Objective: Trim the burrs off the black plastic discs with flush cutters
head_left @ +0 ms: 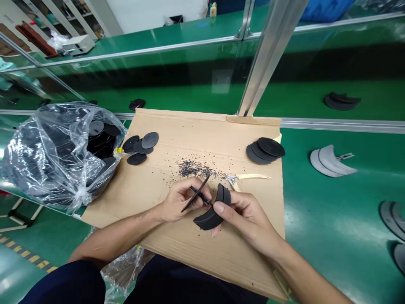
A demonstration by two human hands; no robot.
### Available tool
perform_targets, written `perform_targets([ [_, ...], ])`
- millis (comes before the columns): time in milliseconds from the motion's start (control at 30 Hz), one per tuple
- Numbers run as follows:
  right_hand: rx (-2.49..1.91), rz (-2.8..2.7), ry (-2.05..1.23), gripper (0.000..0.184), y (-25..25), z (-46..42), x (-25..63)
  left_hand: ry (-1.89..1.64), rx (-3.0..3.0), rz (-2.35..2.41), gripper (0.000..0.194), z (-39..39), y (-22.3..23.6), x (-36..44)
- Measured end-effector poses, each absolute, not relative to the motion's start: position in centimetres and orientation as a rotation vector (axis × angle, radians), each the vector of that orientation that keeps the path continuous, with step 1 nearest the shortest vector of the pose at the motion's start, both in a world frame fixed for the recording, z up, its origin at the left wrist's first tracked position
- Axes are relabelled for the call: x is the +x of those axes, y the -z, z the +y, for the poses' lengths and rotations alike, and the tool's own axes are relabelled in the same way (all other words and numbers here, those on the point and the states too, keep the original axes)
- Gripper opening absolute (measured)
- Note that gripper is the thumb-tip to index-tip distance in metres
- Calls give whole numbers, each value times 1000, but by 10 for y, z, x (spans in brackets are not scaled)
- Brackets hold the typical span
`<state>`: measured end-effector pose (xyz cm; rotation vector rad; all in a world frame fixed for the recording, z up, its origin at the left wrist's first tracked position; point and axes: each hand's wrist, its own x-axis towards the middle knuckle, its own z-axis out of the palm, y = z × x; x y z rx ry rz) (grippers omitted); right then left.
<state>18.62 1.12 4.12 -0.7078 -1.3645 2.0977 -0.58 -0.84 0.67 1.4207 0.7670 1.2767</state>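
My left hand (183, 198) pinches a thin black disc (195, 194), seen nearly edge-on, with a short black stem reaching toward the other part. In my right hand (243, 211) is a curved black plastic piece (209, 219), gripped between thumb and fingers. The stem's end meets or nearly meets the curved piece; I cannot tell if they are joined. Just beyond my hands lie cutting pliers (249, 176) with pale yellow handles, partly behind my right hand. Beside the pliers is a scatter of small black scraps (191, 168) on the cardboard (171, 135).
A clear plastic bag (47, 160) of black parts stands at left. Loose black discs (150, 140) lie beside it; more discs (265, 150) are stacked at right. Grey curved parts (330, 162) rest on the green table (316, 228). A metal post (268, 59) rises behind the cardboard.
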Motion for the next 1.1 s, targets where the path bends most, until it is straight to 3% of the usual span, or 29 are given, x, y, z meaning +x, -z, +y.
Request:
perform_targets([
  [333,-628,-1171,-2319,30,-30,10,185,-1283,1474,739,16,-5,-10,-11],
  [500,-500,-995,-2501,34,-25,10,183,-1337,1562,749,18,-10,-10,-10],
  [733,-649,-1198,-2287,35,-32,9,184,-1411,1472,820,24,-16,-10,-2],
  [1100,-748,-943,-2321,42,-19,11,172,-1169,989,952,39,-1,-8,-3],
])
